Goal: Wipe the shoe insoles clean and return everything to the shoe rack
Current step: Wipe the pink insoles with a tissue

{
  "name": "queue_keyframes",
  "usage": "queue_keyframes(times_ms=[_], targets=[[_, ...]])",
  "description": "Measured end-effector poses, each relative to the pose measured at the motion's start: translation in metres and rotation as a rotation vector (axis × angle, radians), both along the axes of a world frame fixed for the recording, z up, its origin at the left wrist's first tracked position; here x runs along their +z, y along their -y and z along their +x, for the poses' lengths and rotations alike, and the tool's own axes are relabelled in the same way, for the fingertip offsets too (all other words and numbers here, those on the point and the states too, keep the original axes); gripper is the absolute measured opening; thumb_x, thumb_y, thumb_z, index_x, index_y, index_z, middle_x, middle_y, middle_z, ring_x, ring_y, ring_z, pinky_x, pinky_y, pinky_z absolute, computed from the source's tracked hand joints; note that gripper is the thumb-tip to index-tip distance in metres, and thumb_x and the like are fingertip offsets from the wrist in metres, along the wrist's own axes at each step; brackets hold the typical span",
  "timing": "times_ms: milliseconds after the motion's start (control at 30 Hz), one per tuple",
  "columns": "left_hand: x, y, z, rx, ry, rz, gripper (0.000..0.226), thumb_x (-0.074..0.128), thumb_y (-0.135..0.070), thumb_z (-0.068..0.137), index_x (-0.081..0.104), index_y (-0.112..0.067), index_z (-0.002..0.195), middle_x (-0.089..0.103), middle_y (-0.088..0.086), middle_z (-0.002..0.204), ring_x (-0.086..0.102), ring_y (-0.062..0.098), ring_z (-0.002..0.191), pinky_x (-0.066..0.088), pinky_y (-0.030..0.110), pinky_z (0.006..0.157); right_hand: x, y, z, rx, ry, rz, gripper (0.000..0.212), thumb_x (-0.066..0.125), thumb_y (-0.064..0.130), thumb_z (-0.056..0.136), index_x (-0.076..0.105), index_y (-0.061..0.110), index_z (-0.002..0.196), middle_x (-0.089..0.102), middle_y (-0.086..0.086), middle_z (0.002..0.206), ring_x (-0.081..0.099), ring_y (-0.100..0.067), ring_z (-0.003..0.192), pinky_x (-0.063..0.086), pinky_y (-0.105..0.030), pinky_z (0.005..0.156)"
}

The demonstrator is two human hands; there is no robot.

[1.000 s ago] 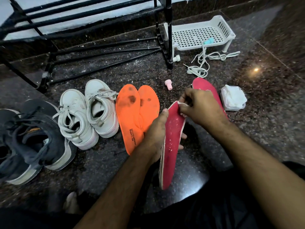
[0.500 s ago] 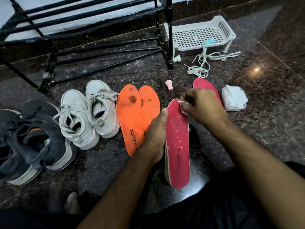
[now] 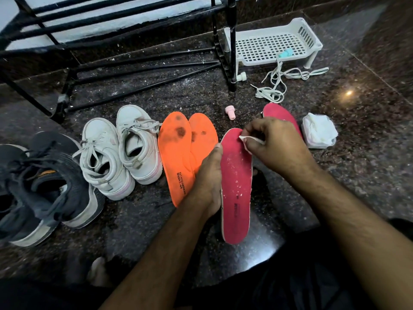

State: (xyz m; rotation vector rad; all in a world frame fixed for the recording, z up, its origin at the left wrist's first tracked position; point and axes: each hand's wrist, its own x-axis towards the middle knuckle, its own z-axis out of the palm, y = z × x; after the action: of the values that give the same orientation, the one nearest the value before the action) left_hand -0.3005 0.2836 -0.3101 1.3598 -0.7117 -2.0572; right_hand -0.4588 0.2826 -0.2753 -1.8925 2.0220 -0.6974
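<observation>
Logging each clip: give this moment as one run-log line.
stage: wiping | left hand: holds pink insole | right hand: pinches white wipe at toe end | orange insoles: stained, on floor

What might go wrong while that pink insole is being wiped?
The wipe pinched by the right hand looks small, so it may just smear the white specks along the pink insole. The left hand holds the insole only along one edge, so firm rubbing could bend it or twist it out of that grip. Flakes may fall onto the orange insoles beside it.
</observation>
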Motion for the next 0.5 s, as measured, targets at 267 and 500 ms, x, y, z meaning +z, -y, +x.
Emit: queue_keyframes(times_ms=[267, 500], targets=[[0.007, 0.002, 0.003, -0.101, -0.141, 0.082, 0.088, 0.02, -0.078, 0.092, 0.065, -0.008, 0.12, 0.065, 0.016, 0.091, 0.061, 0.028, 0.078, 0.052, 0.035, 0.065, 0.008, -0.002, 0.002, 0.069, 0.045, -0.01, 0.014, 0.065, 0.021, 0.088, 0.073, 0.024, 0.099, 0.067, 0.002, 0.096, 0.058, -0.009, 0.085, 0.035, -0.02, 0.073], [0.013, -0.007, 0.004, -0.167, -0.211, 0.0, 0.073, 0.046, -0.063, 0.094, 0.061, -0.001, 0.13, 0.06, 0.031, 0.129, 0.066, 0.03, 0.088, 0.056, 0.039, 0.071, 0.02, -0.004, -0.007, -0.058, 0.394, -0.054, 0.019, 0.055, 0.021, 0.087, 0.069, 0.029, 0.097, 0.072, 0.005, 0.083, 0.068, -0.015, 0.078, 0.056, -0.033, 0.075]])
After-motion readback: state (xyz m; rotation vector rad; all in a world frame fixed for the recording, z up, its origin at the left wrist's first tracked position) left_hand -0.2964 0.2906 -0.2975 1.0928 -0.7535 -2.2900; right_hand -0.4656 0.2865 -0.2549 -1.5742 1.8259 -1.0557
